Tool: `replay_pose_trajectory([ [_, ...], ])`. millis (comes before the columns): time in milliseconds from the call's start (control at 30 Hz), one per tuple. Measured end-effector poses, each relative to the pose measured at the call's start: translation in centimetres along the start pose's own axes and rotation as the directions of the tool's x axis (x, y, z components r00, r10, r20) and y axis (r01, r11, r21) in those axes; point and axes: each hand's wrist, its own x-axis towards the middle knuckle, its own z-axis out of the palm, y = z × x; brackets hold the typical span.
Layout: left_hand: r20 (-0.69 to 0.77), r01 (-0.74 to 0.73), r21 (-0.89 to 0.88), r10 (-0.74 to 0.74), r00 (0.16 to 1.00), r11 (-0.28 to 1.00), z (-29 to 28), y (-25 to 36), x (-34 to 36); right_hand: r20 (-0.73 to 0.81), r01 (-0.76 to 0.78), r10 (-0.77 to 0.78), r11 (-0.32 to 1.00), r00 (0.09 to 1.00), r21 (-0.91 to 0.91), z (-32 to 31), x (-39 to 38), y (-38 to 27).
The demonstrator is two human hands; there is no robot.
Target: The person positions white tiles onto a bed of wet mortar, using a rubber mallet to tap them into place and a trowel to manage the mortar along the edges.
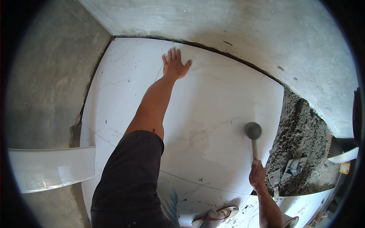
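Observation:
White marbled floor tiles lie side by side beneath me, with thin joint lines between them. My left hand rests flat near the far wall, fingers spread, across the joint between two tiles. In my right hand is the handle of a rubber mallet, gripped toward its lower end. The dark round head of the mallet is over the right part of the large tile, slightly blurred; I cannot tell whether it touches the surface.
Grey wet mortar covers the floor right of the tile. A trowel and a metal sheet-like tool lie there. Bare cement walls rise behind and left. A loose white tile strip is at left; my sandalled foot stands below.

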Motion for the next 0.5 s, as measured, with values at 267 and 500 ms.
replay_pose_trajectory([
  [267, -0.001, 0.003, 0.0, -0.003, 1.0, 1.0, 0.6, -0.2, 0.2, -0.081, 0.014, 0.004, 0.976, 0.997, 0.219, -0.5, -1.2, -0.2],
  [500, -0.017, -0.005, 0.003, 0.005, 1.0, 1.0, 0.8, -0.6, 0.6, -0.16, 0.022, 0.024, 0.959, 0.987, 0.283, -0.7, -1.7, -1.0],
])
